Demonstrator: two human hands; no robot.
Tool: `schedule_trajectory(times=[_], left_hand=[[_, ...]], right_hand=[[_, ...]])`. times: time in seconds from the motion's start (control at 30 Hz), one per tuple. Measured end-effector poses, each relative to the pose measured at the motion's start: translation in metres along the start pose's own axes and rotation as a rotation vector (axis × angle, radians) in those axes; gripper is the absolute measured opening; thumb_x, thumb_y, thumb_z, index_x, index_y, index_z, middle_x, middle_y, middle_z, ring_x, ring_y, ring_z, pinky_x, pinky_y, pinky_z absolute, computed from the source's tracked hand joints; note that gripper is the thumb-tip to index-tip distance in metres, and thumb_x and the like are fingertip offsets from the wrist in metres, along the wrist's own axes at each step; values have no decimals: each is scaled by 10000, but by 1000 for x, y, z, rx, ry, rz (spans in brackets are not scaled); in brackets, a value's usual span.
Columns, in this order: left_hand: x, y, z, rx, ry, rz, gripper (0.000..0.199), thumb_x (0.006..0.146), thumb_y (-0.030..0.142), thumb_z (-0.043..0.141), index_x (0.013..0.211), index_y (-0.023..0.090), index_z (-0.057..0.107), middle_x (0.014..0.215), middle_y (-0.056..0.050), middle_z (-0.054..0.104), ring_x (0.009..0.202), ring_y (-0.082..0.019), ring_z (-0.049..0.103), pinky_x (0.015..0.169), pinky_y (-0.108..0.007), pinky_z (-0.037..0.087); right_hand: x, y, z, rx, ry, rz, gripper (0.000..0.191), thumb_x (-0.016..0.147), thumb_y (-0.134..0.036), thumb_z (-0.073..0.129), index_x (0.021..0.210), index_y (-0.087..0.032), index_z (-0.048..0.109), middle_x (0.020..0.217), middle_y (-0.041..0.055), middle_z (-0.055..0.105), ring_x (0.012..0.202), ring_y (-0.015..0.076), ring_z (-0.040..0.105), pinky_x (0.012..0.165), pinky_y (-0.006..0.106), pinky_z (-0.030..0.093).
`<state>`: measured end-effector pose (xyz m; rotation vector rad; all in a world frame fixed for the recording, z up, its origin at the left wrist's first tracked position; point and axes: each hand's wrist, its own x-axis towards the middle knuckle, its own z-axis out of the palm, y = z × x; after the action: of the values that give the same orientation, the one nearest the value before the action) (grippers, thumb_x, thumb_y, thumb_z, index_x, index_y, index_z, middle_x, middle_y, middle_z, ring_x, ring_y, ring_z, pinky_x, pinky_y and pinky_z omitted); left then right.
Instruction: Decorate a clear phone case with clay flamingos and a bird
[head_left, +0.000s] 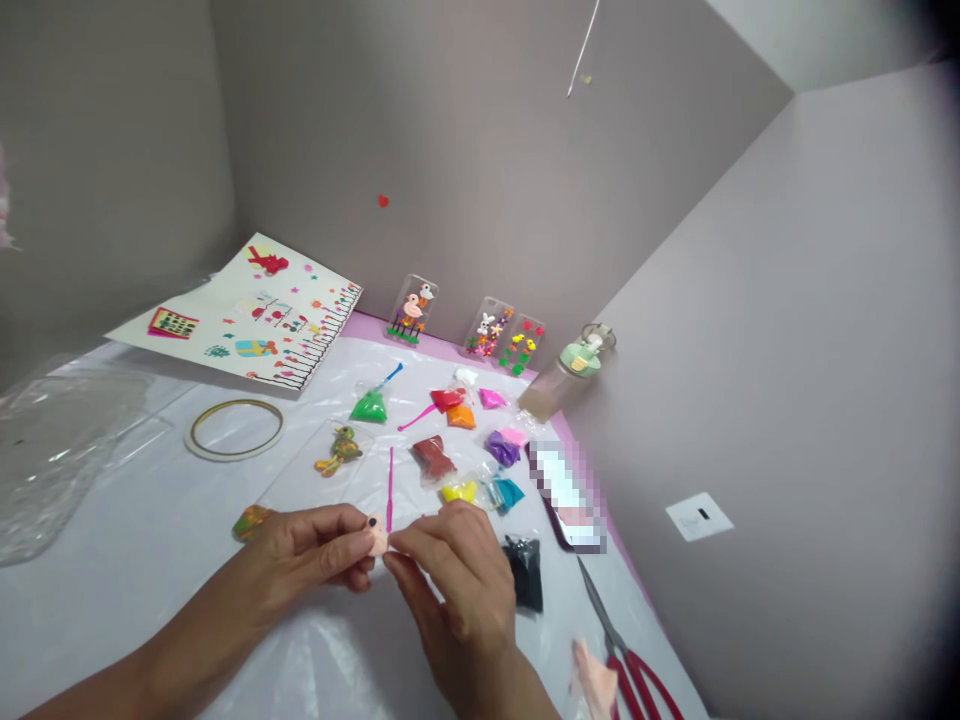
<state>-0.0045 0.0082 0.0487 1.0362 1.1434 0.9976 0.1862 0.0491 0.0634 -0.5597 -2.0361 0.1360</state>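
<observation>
My left hand [311, 548] pinches a small peach piece of modelling clay [379, 543] with a black dot on it, between thumb and fingers. My right hand [461, 585] has its thumb and index finger closed at the clay's right edge. Whether anything else is between those fingertips cannot be made out. Behind the hands lies a clear phone case [289, 480] with a mottled green and orange clay bird [341, 450]. A mottled clay lump [251, 522] is partly hidden by my left hand. A pink modelling tool [390, 490] points towards the fingers.
Several bagged clays lie beyond my hands, including green [369, 406], brown [433, 458] and black [527, 575]. To the right are a phone [566, 500] and red-handled scissors [630, 660]. A tape roll [196, 440] and decorated sheet [217, 345] lie left; decorated cases [411, 310] lean against the wall.
</observation>
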Motion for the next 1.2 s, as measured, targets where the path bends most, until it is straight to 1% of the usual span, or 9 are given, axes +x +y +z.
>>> schedule_trajectory(times=[0.17,0.33,0.53,0.63,0.83,0.97,1.13,1.2], left_hand=[[1,-3,-1,-10,-15,-10,208,886,424,726,773,253,759,773,23,682,844,-212,638,846,-284,494],[-1,-5,-3,-7,-32,-12,191,912,394,704,787,257,748,793,29,682,865,-207,627,850,-276,468],[-1,1,-1,3,-30,-26,227,877,442,730,760,248,741,766,24,673,839,-211,614,838,-285,461],[-1,2,0,10,-36,-26,237,887,444,717,754,248,728,769,26,665,842,-211,610,837,-284,458],[2,-3,-2,18,-60,-23,220,908,421,702,780,245,729,800,24,668,872,-211,617,847,-284,455],[5,-7,-3,15,-32,-41,241,870,480,744,825,245,771,789,7,704,868,-232,647,857,-314,472],[2,0,-2,59,9,-30,301,863,515,746,730,245,745,751,11,694,842,-229,640,845,-311,472],[1,1,-1,33,5,-37,290,855,511,755,732,248,744,756,17,693,846,-224,637,844,-302,468]], right_hand=[[-2,1,1,-10,-10,-7,96,1022,-103,659,986,-169,719,805,41,741,718,171,623,712,340,509],[-2,2,1,-3,-20,-16,114,1033,-100,639,977,-174,707,799,35,747,711,167,624,724,346,504],[-2,1,-1,-24,-50,-33,117,1027,-100,627,986,-186,695,802,38,746,699,171,619,729,357,512],[-1,0,-1,-26,-58,-35,125,1011,-89,628,982,-194,690,798,34,740,688,169,627,745,361,526],[-1,0,-2,-38,-60,-38,154,964,-45,647,932,-192,678,775,16,716,670,156,634,789,361,538],[-1,0,-2,-19,-40,-20,134,1003,-71,645,964,-187,699,798,17,737,688,158,666,806,365,534],[0,1,-4,-5,-9,-13,66,1039,-131,664,1032,-172,715,844,27,766,737,158,707,868,369,535],[1,0,-5,-5,-12,-18,71,1049,-147,655,1030,-181,714,829,24,765,723,159,700,839,368,537]])
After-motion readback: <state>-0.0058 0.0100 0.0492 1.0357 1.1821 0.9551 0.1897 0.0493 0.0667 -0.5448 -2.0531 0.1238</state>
